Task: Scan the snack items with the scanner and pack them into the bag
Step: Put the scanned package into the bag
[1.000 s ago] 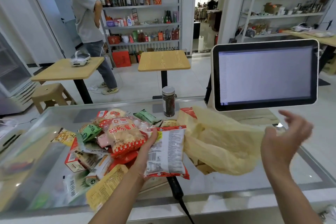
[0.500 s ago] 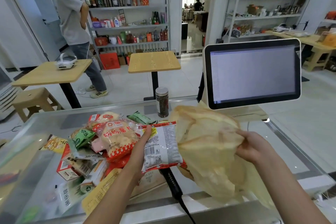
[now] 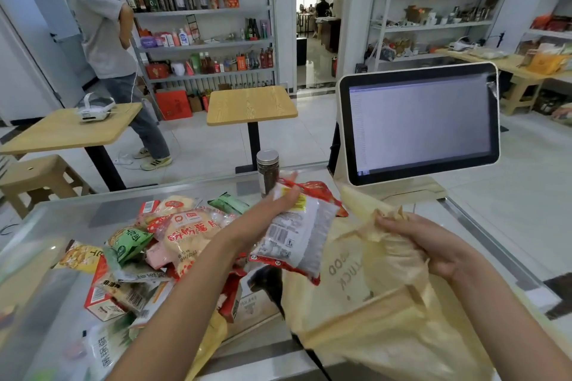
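Nearest: right hand [image 3: 433, 247], fingers clamped on bunched rim of yellow bag [image 3: 387, 328]. Left hand [image 3: 269, 213], fingers curled round snack packet [image 3: 297, 235], barcode up, just left of right fingers. Scanner [image 3: 266, 284] beneath packet. Snack pile [image 3: 173, 238] on table [image 3: 77, 219], left of left fingers. Jar [image 3: 267, 170], screen [image 3: 421, 124] beyond.

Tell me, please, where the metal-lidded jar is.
Head view, centre: the jar stands at the far edge of the counter, just behind the snack packet in the left hand, left of the monitor.
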`<state>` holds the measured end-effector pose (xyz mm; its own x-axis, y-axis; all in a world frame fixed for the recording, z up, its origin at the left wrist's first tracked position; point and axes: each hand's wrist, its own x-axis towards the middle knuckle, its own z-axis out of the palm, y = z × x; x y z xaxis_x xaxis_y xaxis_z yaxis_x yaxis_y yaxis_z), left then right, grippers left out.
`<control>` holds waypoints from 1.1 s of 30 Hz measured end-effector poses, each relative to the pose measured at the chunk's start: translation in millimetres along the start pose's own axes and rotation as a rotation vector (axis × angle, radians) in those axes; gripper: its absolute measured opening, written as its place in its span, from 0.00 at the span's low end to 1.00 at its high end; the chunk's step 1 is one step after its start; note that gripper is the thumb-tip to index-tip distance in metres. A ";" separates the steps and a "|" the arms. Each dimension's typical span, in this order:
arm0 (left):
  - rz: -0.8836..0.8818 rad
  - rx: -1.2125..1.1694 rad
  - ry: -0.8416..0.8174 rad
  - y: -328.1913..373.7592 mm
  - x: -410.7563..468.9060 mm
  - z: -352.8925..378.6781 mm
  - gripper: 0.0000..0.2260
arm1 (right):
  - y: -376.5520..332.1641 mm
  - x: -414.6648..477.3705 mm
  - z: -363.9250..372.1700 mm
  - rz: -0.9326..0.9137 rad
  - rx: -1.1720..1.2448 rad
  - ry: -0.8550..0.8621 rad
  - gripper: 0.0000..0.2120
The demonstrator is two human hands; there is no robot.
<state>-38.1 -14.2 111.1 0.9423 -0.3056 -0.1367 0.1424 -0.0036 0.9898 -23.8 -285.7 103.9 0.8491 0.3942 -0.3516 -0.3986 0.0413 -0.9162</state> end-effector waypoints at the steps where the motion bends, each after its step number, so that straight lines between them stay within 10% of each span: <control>1: -0.062 0.092 -0.056 -2.3 9.6 2.9 0.29 | -4.6 -0.2 0.0 -0.008 0.016 0.008 0.10; 6: -0.337 0.360 -0.234 -16.9 33.3 23.4 0.46 | -20.5 2.0 -19.3 -0.003 0.091 0.049 0.13; 13: -0.309 0.065 -0.119 -23.8 34.1 22.3 0.14 | -34.4 1.1 -60.4 0.005 -0.529 0.492 0.31; 15: -0.313 -0.113 -0.054 -25.5 34.3 17.5 0.17 | -30.9 0.3 -57.9 -0.154 -0.856 0.859 0.34; 17: -0.289 -0.206 0.016 -29.7 38.1 14.7 0.18 | -24.7 -9.9 -38.6 -0.684 -1.018 1.111 0.20; 20: -0.283 -0.311 0.122 -36.0 45.3 12.1 0.17 | -1.9 -24.6 -2.2 -1.067 -1.196 0.667 0.08; 23: -0.233 -0.394 0.234 -37.7 46.5 7.1 0.16 | 36.7 -9.4 0.0 -0.366 -1.574 0.095 0.07; 28: -0.097 -0.259 0.371 -33.0 41.0 3.8 0.19 | 77.9 21.6 -24.2 0.038 -1.757 0.082 0.44; 33: -0.068 0.097 0.089 -11.7 32.8 38.7 0.38 | 88.8 39.5 -21.0 0.017 -1.625 0.112 0.44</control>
<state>-20.6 -61.0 96.6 0.9552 -0.2159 -0.2024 0.1810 -0.1149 0.9768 -18.4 -285.7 4.6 0.8969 0.3170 -0.3082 0.2963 -0.9484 -0.1132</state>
